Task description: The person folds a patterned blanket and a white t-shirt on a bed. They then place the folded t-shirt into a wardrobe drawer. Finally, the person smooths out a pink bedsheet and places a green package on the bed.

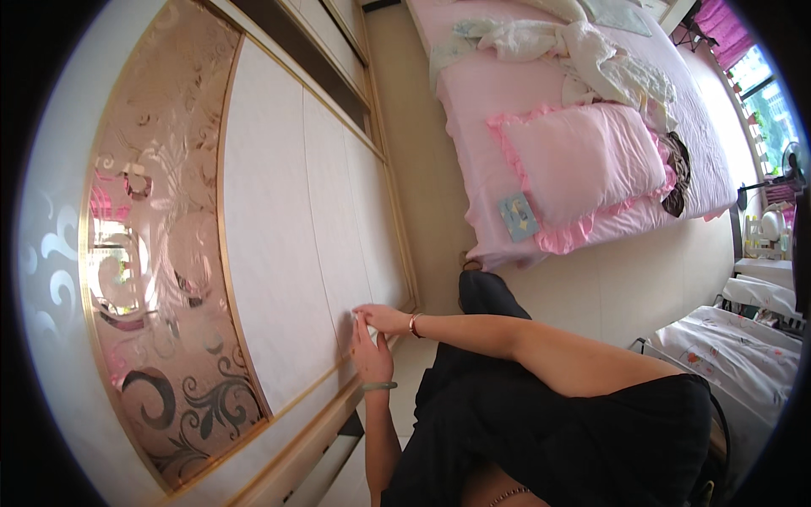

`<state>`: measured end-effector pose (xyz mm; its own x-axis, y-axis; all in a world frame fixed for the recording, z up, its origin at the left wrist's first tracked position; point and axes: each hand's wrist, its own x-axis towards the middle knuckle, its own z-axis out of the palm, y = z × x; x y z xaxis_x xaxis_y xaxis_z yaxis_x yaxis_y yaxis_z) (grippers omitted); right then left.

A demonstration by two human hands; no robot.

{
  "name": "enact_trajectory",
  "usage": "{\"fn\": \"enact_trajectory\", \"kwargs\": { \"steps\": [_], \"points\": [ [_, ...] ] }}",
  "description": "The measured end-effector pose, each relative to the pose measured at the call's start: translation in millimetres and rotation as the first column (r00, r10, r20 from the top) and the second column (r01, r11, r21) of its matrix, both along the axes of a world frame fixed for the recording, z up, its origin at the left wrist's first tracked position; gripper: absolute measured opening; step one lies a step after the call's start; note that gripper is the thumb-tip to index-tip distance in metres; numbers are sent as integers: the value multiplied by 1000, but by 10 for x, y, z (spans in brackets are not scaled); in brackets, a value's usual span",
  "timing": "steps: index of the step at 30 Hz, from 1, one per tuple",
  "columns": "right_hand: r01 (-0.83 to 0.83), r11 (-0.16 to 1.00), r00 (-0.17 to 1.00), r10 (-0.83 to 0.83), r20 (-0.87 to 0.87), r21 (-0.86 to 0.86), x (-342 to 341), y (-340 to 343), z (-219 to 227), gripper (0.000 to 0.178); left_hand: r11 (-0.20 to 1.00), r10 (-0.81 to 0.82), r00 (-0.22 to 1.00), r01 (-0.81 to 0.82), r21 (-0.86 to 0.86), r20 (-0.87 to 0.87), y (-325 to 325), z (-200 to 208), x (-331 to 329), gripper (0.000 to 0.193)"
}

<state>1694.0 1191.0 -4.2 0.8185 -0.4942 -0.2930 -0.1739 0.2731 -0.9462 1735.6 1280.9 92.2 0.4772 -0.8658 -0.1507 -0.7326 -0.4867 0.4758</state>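
My two hands meet in front of the lower part of a white wardrobe door panel [279, 211]. On my left hand [372, 357], which has a green bangle at the wrist, the fingers are stretched out toward the door and the thumb stands apart. My right hand [387, 320], with a thin bracelet, reaches across; its fingers are bent closed at the left fingertips. Whether a small thing is pinched between them is hidden. I cannot tell if the fingertips touch the panel or are just in front of it.
A rose mirrored strip [169, 253] with scroll patterns and gold trim borders the panel. Across the pale floor [414, 127] stands a bed with a pink sheet [473, 152], a frilled pink pillow [591, 156] and a blue booklet-like item [518, 217]. A flowered white cloth [726, 346] is at right.
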Motion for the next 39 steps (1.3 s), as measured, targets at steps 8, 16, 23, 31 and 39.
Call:
{"fn": "enact_trajectory", "kwargs": {
  "steps": [8,16,23,31,39],
  "points": [
    [450,859,842,-499,206,244,82,-1999,816,61,909,-72,746,-224,-352,-662,-1747,290,-61,50],
    [606,795,745,-584,322,39,259,-4265,1176,61,812,-222,682,-266,-520,-696,-4076,629,342,55],
    [599,789,791,-555,257,-140,602,-6068,1568,66,759,-201,699,-332,-560,-686,-6140,879,887,62],
    [523,758,851,-445,278,-389,1280,-7444,1901,70,621,-132,777,-419,-662,-615,-7914,1055,1709,68],
    [426,620,900,-369,233,-659,2171,-8532,1677,78,497,8,900,-383,-779,-437,-9035,1243,2442,66]
  ]
}}
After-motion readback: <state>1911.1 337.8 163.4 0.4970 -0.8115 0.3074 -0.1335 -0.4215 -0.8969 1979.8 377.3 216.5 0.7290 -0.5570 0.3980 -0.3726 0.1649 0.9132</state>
